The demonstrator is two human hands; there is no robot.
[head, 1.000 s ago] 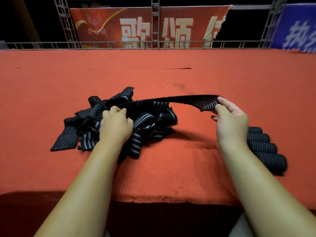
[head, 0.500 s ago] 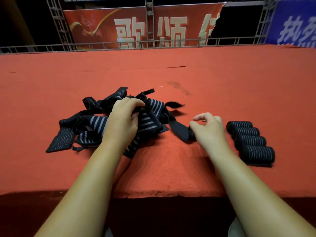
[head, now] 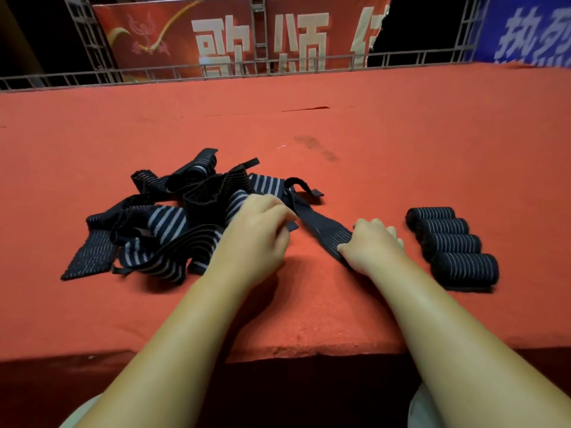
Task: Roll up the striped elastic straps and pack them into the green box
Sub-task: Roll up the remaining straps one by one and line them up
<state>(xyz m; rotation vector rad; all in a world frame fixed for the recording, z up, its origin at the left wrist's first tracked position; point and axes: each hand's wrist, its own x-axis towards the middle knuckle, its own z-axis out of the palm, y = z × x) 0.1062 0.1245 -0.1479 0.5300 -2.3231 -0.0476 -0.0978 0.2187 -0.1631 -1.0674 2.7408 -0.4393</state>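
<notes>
- Starting a new roll, you have one striped strap (head: 321, 228) drawn out of the tangle and laid flat on the red table (head: 432, 156), running from the pile toward you and to the right.
- Your right hand (head: 375, 245) presses down on the strap's near end, fingers curled over it; whether a first turn is already tucked under the palm cannot be told.
- Your left hand (head: 262, 230) rests where the strap leaves the pile, fingers loosely bent; it seems to pin the far part so the length stays taut, but the grip itself is blurred.
- The loose pile of straps (head: 163, 220) lies just left of that hand, within easy reach for the next pull.
- Four finished rolls (head: 451, 245) sit side by side at the right, touching one another, likely parked out of the working lane.
- The green box is not in view, so packing looks to be a later step.
</notes>
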